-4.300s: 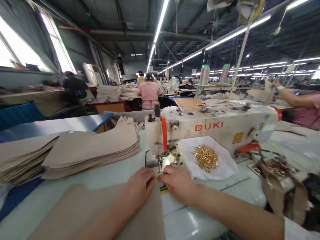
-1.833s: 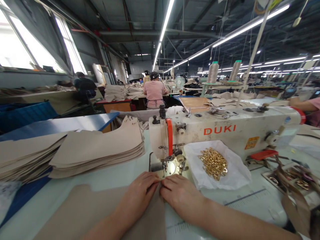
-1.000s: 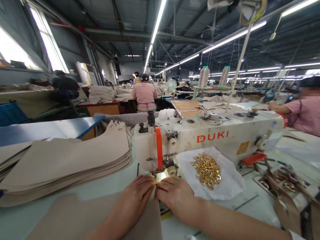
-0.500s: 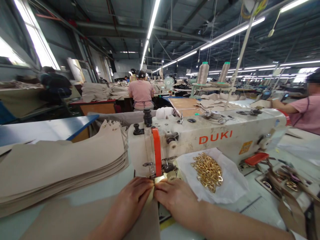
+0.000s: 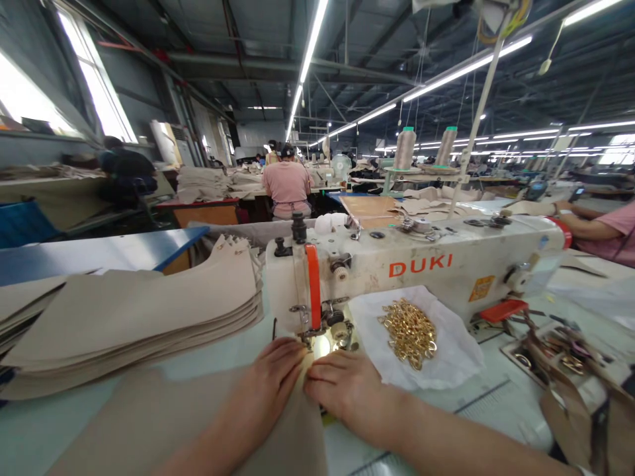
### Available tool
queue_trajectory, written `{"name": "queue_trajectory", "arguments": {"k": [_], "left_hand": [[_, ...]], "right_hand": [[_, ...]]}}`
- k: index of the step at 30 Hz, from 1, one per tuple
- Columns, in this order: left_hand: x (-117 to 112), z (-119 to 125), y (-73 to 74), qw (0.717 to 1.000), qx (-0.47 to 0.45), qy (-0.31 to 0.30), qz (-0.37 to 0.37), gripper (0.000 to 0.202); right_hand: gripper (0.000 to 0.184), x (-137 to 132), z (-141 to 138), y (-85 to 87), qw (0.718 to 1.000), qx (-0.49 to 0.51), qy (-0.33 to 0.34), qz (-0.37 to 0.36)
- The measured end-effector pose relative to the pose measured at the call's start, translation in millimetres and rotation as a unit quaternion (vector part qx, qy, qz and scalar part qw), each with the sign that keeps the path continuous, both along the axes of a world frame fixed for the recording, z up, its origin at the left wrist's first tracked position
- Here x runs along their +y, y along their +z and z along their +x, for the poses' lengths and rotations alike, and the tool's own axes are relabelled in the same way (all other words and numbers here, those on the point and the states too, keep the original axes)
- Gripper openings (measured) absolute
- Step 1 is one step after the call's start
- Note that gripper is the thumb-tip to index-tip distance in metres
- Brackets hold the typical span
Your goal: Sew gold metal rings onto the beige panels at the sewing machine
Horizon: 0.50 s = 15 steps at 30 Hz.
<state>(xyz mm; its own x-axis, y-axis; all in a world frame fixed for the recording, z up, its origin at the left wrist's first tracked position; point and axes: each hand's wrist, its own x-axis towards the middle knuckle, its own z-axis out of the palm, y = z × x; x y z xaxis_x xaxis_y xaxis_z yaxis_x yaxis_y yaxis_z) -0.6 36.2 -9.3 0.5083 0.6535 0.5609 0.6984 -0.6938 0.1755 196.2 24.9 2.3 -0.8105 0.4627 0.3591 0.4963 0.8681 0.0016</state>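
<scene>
Pinching beige fabric (image 5: 163, 410) at the sewing machine (image 5: 367, 264)
Left hand (image 5: 270, 380) and right hand (image 5: 350, 390), grip closed on the fabric's edge; gold fittings (image 5: 409, 334) lie beside the machine

L hand (image 5: 274, 378) + R hand (image 5: 348, 391): fingertips meeting, hiding whatever's btwn; can't tell. Hands also covering pt of lit needle area (image 5: 322, 345). L forearm (image 5: 211, 436) hiding pt of beige cloth (image 5: 133, 410); btm edge cutting both. Front stack (image 5: 149, 307) hiding pt of far-L cloth pile (image 5: 27, 295). R edge cutting co-worker's pink sleeve (image 5: 608, 225). Gold bits (image 5: 409, 334) overlapping, too sm. to count. Far tables blurring.
</scene>
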Motion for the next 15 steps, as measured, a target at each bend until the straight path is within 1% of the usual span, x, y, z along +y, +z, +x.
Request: {"name": "queue_trajectory", "arguments": {"k": [3,6,11,15], "left_hand": [[-6.1,-2.0,-4.2,0.999,0.032,0.019,-0.005,0.038],[-8.9,-3.2,-7.3,0.998,0.05,0.031,-0.008,0.041],[-7.4,-5.2,-8.6,0.996,0.083,0.02,-0.027,0.038],[-5.1,-6.2,-9.0,0.996,0.085,0.027,-0.02,0.04]], "right_hand": [[0.01,-3.0,1.8,1.4,1.0,-0.025,0.008,-0.012],[0.011,-3.0,2.3,0.3,0.999,-0.027,0.014,-0.015],[0.011,-2.4,2.0,0.6,0.999,-0.032,0.018,-0.006],[0.009,-1.7,0.1,1.4,0.999,-0.043,0.012,-0.011]]}}
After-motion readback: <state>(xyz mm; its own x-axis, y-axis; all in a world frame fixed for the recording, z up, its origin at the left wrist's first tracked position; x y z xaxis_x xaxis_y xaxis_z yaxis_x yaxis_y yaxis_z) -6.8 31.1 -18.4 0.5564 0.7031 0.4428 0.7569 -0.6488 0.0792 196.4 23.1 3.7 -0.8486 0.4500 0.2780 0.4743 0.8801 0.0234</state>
